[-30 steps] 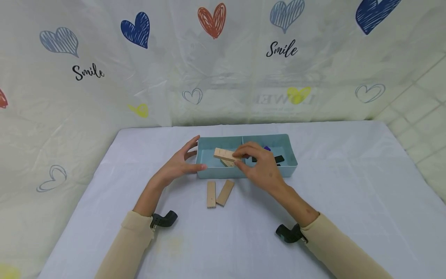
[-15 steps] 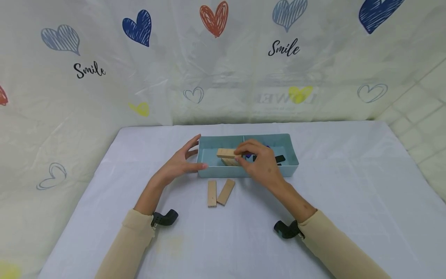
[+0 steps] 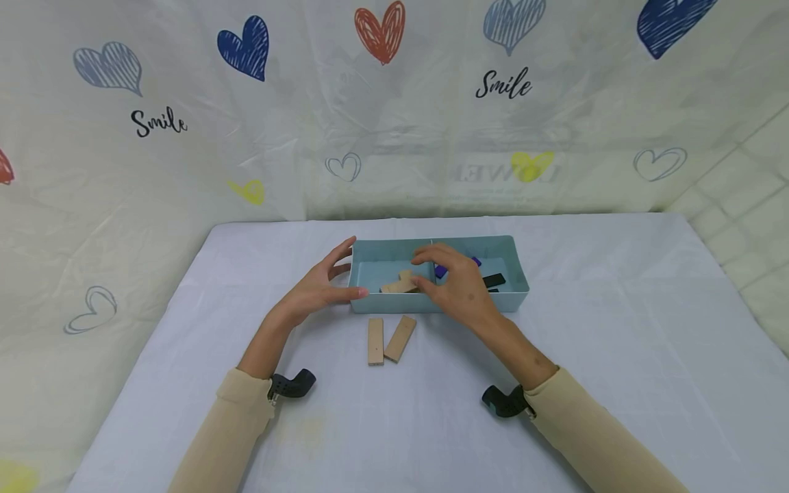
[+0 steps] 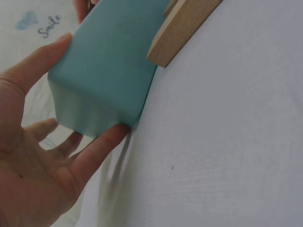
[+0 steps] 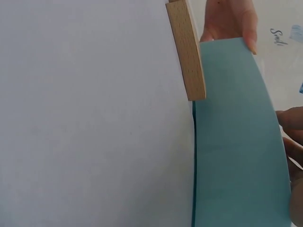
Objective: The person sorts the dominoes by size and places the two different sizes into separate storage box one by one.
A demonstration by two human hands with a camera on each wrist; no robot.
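A teal two-compartment box [image 3: 376, 304] stands near the back of the table. My left hand [image 3: 314, 287] holds its left end, thumb at the near rim and fingers spread round the end wall; the left wrist view shows the fingertips against the box [image 4: 106, 61]. My right hand [image 3: 461, 282] is over the box near the divider, thumb and fingers apart with nothing between them. Beneath its fingertips, wooden blocks [image 3: 398, 287] lie crossed in the left compartment. On the cloth in front of the box lie two more wooden blocks, one straight [image 3: 375, 341] and one slanted [image 3: 401, 338].
In the right compartment are purple pieces [image 3: 440, 272] and black pieces [image 3: 494, 280], partly hidden by the right hand. A white cloth [image 3: 616, 329] covers the table. Behind it hangs a curtain [image 3: 419, 123] printed with hearts.
The right hand has let go of the wooden block it pinched, which now lies in the left compartment with the others. Its fingers have spread. The left hand stays at the box's end.
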